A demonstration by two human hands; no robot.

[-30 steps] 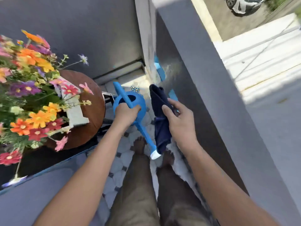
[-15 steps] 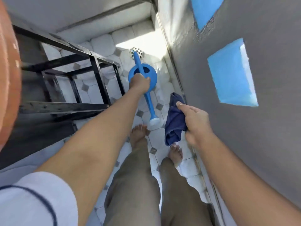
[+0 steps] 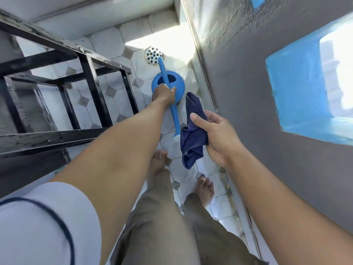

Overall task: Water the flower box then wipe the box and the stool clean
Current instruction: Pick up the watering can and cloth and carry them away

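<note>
Checker: Changes since the earlier frame?

Observer: Head view. The watering can (image 3: 178, 87) sits lower, closer to the floor drain (image 3: 153, 55). The cloth (image 3: 193, 136) now overlaps its spout tip.

Checker: Hand status?

Observer: The left hand (image 3: 163, 92) grips the can's handle, arm extended. The right hand (image 3: 219, 136) pinches the dark blue cloth, which hangs bunched.

Checker: Location?

Observer: The can is over the tiled floor (image 3: 107, 44), between the black stool frame (image 3: 91, 73) and the grey wall (image 3: 238, 73). Contact with the tiles cannot be confirmed.
</note>
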